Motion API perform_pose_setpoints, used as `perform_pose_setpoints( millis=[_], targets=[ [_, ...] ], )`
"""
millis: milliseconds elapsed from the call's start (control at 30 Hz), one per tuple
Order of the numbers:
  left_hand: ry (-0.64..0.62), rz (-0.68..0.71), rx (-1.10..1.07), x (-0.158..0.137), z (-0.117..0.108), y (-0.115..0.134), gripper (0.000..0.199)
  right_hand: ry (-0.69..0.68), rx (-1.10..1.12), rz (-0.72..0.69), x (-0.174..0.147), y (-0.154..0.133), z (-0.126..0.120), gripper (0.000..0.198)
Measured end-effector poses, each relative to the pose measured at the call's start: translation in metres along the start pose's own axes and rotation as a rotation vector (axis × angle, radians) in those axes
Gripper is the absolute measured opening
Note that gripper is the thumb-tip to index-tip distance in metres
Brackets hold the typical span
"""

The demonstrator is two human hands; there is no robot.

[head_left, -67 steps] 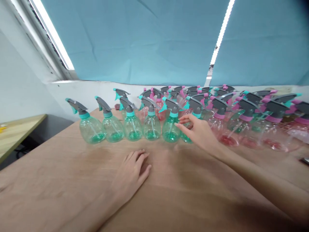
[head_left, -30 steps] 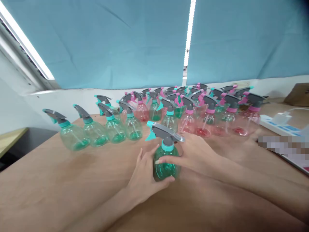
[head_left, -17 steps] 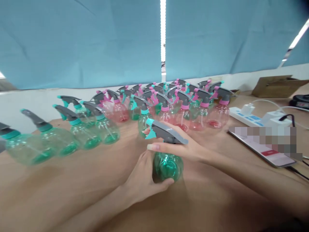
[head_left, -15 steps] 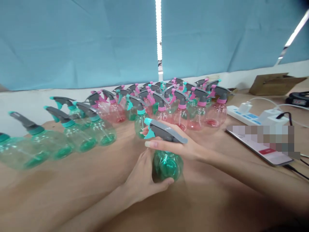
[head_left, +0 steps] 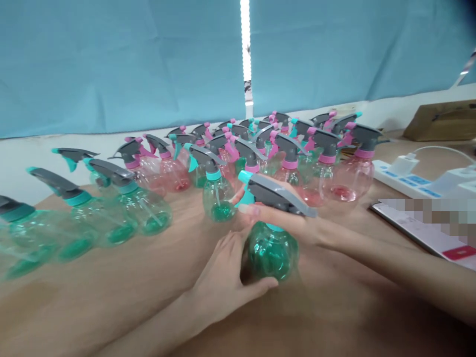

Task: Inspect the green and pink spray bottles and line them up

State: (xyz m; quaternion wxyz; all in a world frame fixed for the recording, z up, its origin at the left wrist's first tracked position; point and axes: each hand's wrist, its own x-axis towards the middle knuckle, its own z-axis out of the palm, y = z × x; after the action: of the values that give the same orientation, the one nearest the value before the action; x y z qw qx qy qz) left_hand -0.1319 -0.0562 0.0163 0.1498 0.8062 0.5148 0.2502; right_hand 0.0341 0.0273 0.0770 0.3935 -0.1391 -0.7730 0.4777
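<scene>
A green spray bottle (head_left: pixel 274 255) with a grey and turquoise trigger head (head_left: pixel 277 194) stands upright at the middle front. My left hand (head_left: pixel 225 275) curves around its round body from the left, with the thumb along the near side and the fingertips hidden. Around the neck, just below the trigger head, my right hand (head_left: pixel 290 219) is closed from the right. Its thumb and a finger reach out past the turquoise trigger. Just behind my hands is another green spray bottle (head_left: pixel 219 201) with a turquoise collar.
A row of green spray bottles (head_left: pixel 147 213) lines the left. Several pink spray bottles (head_left: pixel 344 181) crowd the back, mixed with green ones. To the right lie a white power strip (head_left: pixel 403 178) with plugs and a phone (head_left: pixel 416 233). A cardboard box (head_left: pixel 441 121) sits farther back.
The camera has shifted, so the row at left sits farther left and the phone farther right. The held bottle appears slightly to the right, with both hands keeping their hold on it.
</scene>
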Motion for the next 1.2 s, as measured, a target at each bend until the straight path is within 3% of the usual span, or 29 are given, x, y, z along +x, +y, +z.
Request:
perform_pose_setpoints(
  millis=[233, 400, 733, 900, 1067, 1200],
  targets=[
    [-0.065, 0.043, 0.233, -0.022, -0.003, -0.021, 0.062, 0.036, -0.124, 0.083, -0.004, 0.001, -0.012, 0.017],
    [-0.110, 0.021, 0.289, -0.024, -0.005, -0.020, 0.057, 0.051, -0.102, 0.076, -0.004, -0.002, -0.012, 0.014],
    [-0.166, 0.007, 0.328, -0.022, -0.005, -0.018, 0.056, 0.071, -0.075, 0.097, -0.003, -0.001, -0.011, 0.011],
    [-0.150, 0.026, 0.335, -0.020, -0.005, -0.017, 0.055, 0.036, -0.026, 0.071, -0.004, 0.000, -0.012, 0.016],
    [-0.146, 0.030, 0.332, -0.021, -0.006, -0.016, 0.053, 0.019, -0.047, 0.016, -0.005, 0.003, -0.010, 0.005],
    [-0.137, 0.028, 0.337, -0.021, -0.007, -0.015, 0.052, 0.024, -0.019, -0.008, -0.005, 0.002, -0.010, 0.011]
  ],
)
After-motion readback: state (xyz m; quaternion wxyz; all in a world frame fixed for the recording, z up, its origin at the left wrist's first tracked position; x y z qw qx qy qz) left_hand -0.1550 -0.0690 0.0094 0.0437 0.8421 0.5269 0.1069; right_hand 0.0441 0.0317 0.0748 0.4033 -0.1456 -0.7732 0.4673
